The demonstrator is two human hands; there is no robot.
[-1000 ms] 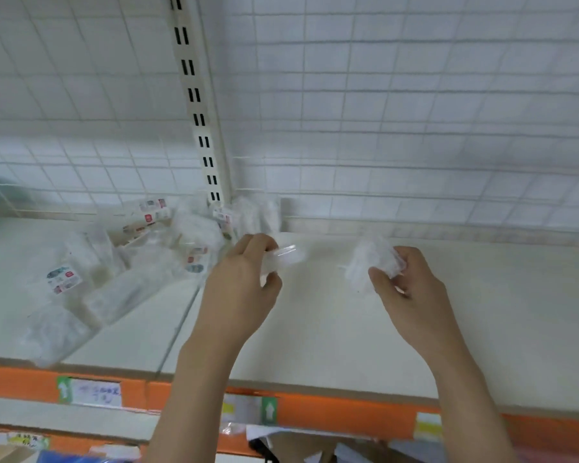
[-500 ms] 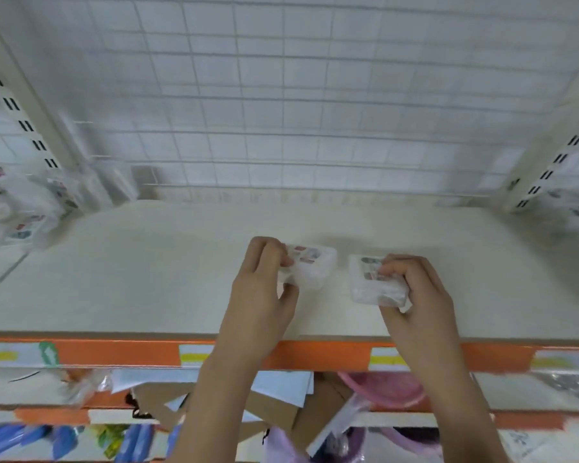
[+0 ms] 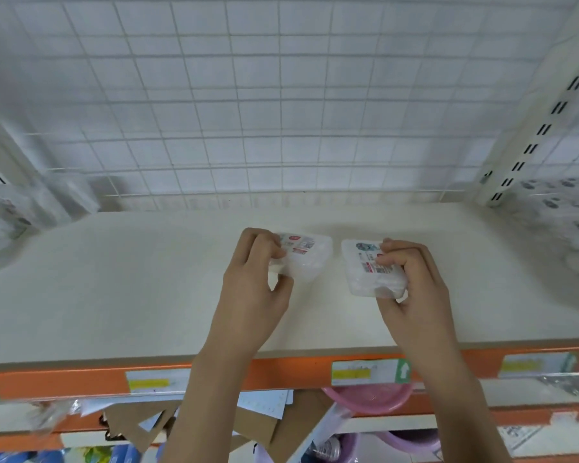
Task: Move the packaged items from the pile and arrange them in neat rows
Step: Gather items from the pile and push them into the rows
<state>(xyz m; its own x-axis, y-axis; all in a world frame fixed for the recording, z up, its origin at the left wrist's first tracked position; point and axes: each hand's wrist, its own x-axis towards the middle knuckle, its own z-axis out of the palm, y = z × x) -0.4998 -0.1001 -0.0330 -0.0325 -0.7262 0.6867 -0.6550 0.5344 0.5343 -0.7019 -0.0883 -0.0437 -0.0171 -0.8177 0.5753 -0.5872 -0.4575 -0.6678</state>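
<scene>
My left hand (image 3: 253,282) grips a clear packaged item (image 3: 306,257) with a red and white label, fingers curled over its left end. My right hand (image 3: 411,289) grips a second clear packaged item (image 3: 361,274) with a teal and red label, fingers over its top and thumb under its near edge. Both packages are held side by side just above the middle of the white shelf (image 3: 131,289). The pile of packaged items (image 3: 0,225) lies blurred at the far left edge.
A white wire grid (image 3: 281,111) backs the shelf. Slotted uprights (image 3: 532,142) stand at the right, with blurred packaged goods (image 3: 565,225) beyond. An orange price rail (image 3: 281,369) runs along the front edge; pink bowls (image 3: 368,399) and cardboard sit on lower shelves.
The view has swung right, away from the pile at the left. Both hands carried their packages to the middle of the shelf and now hold them level with labels up.
</scene>
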